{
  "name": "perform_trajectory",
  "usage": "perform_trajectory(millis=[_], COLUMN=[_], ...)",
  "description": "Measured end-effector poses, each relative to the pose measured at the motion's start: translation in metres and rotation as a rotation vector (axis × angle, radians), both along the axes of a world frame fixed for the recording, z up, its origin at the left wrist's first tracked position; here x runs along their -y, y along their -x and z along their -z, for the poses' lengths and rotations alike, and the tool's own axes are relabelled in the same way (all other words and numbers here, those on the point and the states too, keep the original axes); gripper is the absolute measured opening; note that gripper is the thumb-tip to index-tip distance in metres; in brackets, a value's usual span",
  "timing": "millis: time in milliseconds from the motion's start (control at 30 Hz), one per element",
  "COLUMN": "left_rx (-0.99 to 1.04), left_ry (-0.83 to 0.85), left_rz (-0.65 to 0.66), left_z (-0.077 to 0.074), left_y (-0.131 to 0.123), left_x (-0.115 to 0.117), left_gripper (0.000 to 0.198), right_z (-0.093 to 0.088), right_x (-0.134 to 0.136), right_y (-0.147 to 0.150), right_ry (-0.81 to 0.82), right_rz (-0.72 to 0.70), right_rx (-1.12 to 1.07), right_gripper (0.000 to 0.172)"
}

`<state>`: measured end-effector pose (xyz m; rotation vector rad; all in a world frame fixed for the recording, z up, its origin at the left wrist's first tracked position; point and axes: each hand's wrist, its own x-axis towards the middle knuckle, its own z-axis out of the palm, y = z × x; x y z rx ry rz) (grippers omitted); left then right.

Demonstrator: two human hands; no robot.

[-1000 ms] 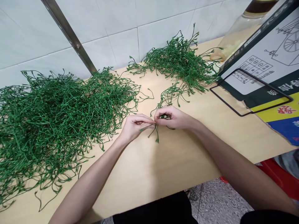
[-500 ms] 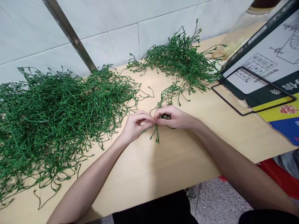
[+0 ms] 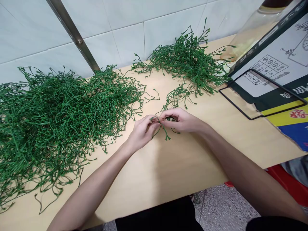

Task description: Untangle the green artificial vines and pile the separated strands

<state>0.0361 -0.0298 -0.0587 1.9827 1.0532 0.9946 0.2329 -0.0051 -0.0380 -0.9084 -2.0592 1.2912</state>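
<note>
Thin green artificial plant stems (image 3: 166, 134) with small forked tips are pinched where my two hands meet, above the table. My left hand (image 3: 143, 132) is closed, its thumb and fingertips on a stem that loops over them. My right hand (image 3: 179, 119) is closed too, fingertips against the left ones, with more stems showing through the gap in its curled fingers. A large tangled pile of green stems (image 3: 55, 118) lies to the left. Behind my right hand is a smaller heap of stems (image 3: 190, 61), with a few loose ones (image 3: 178, 95) trailing toward the hand.
The wooden table (image 3: 134, 189) ends just in front of me. At the right stand a printed cardboard box (image 3: 267, 73), a black wire frame (image 3: 237, 106) and a clear jar (image 3: 250, 29). A metal post (image 3: 72, 32) rises by the tiled wall (image 3: 125, 16). Something red (image 3: 288, 184) is below the right edge.
My left fingers have curled in further, and a stem now bends up over them. The hanging stem tips have shifted slightly right and up. My right hand has barely moved.
</note>
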Motion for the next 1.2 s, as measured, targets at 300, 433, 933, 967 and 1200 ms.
perform_trajectory(millis=[300, 433, 933, 967, 1200], left_rx=[0.003, 0.095, 0.337, 0.280, 0.104], left_ry=[0.059, 0.239, 0.188, 0.147, -0.029], left_rz=[-0.025, -0.060, -0.056, -0.053, -0.093], left_z=[-0.008, -0.010, -0.004, -0.005, -0.005], left_y=[-0.003, -0.003, -0.002, -0.002, 0.000], left_x=[0.003, 0.001, 0.000, 0.000, 0.001], left_gripper=[0.014, 0.014, 0.015, 0.009, 0.022], right_z=[0.002, 0.007, 0.008, 0.008, 0.006], right_x=[0.002, 0.003, 0.003, 0.003, 0.003], right_y=[0.007, 0.012, 0.013, 0.013, 0.008], right_ry=[-0.025, -0.092, -0.138, -0.126, 0.000], right_rz=[0.054, 0.126, 0.150, 0.159, 0.219], right_rx=[-0.024, -0.038, -0.069, -0.071, -0.149], right_gripper=[0.018, 0.015, 0.014, 0.014, 0.014])
